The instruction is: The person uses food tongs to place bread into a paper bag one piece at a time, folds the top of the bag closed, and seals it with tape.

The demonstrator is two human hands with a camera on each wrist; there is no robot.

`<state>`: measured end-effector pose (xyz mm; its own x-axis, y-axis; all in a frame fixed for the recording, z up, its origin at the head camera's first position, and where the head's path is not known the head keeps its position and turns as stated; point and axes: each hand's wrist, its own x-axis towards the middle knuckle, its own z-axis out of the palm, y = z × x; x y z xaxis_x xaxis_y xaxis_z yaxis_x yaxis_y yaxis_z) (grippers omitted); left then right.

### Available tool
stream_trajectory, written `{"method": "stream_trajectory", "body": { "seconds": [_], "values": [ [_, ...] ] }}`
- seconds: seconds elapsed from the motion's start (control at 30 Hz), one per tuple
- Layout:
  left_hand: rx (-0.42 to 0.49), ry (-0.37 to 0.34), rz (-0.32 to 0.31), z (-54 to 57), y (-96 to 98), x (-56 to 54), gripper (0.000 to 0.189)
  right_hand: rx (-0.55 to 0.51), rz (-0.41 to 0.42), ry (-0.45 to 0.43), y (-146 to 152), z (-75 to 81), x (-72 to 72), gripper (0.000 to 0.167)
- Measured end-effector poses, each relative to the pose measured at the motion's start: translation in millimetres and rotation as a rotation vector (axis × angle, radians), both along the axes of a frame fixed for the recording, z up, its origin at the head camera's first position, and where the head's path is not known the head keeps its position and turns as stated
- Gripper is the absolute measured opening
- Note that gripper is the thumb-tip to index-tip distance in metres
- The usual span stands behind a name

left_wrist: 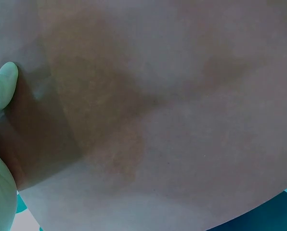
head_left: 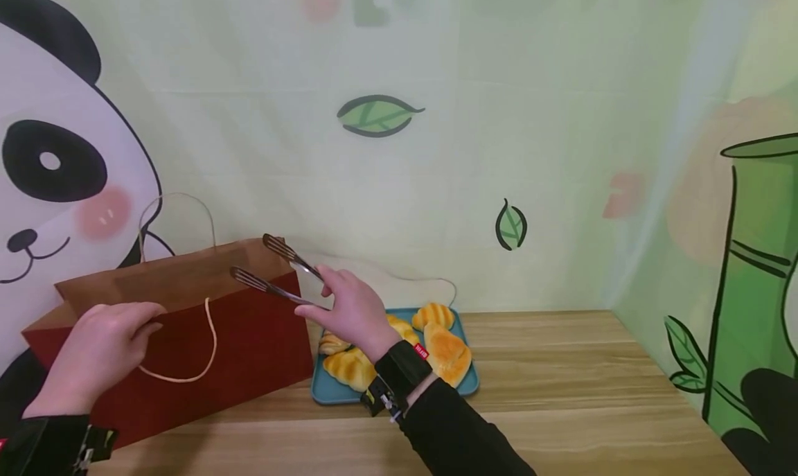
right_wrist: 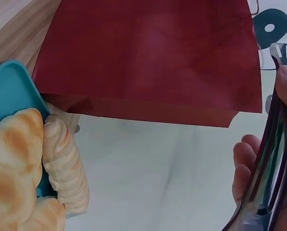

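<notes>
A dark red paper bag (head_left: 249,344) with a brown inside stands on the left, its top agape. My left hand (head_left: 109,351) pinches its near rim between thumb and fingers; in the left wrist view, brown paper (left_wrist: 158,144) fills most of the picture. My right hand (head_left: 358,313) grips metal tongs (head_left: 268,284), spread apart with nothing between their tips, over the bag's right end. Beneath that hand lies a blue tray (head_left: 333,391) of bread, partly hidden by the wrist. The right wrist view shows the tongs (right_wrist: 273,159) and a ridged roll (right_wrist: 66,163) at the tray's edge.
A cord handle (head_left: 212,344) hangs over the bag's front, and another handle (head_left: 177,194) stands up behind. The wooden table (head_left: 548,372) ends at a printed backdrop (head_left: 436,185) with a panda. A golden bun (head_left: 447,355) sits at the tray's right.
</notes>
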<state>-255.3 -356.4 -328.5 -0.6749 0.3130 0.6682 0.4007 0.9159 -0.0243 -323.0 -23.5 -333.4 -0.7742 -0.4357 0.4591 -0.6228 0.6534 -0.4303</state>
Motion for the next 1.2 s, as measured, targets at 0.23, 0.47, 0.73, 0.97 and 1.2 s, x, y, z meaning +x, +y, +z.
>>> {"method": "stream_trajectory", "body": {
  "seconds": [0.23, 0.47, 0.73, 0.97, 1.2],
  "values": [
    [0.013, -0.026, 0.01, -0.8, 0.9, -0.4, 0.027, -0.002, 0.016, -0.016, 6.4, 0.5, 1.2, 0.067],
    [0.018, -0.034, 0.02, -1.1, 0.3, -0.8, 0.026, -0.014, 0.04, -0.04, 9.9, 1.0, 1.7, 0.066],
    [0.018, -0.035, 0.014, -1.5, 0.2, -0.7, 0.026, -0.013, 0.05, -0.043, 17.8, -2.3, -0.2, 0.054],
    [0.02, -0.039, 0.017, -2.2, 0.5, -1.0, 0.027, -0.008, 0.045, -0.063, 23.3, -6.0, -1.4, 0.053],
    [0.017, -0.038, 0.024, -2.3, 1.3, -0.9, 0.025, -0.01, 0.057, -0.077, 28.9, -9.2, 1.7, 0.055]
  ]
}}
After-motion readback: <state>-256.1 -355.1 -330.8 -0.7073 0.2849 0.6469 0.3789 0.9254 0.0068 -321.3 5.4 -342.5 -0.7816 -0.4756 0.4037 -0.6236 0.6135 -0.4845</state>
